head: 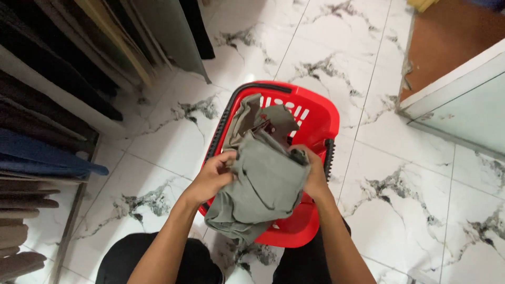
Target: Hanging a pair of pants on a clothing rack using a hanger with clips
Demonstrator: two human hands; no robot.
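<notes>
Between left hand and right hand — grey garment.

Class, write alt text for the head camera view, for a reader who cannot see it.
Two bare hands, left hand and right hand, hold a folded grey-green garment above a red plastic basket on a white marble-patterned floor. Stacked folded fabrics fill shelves at left.

red basket on marble floor
</notes>
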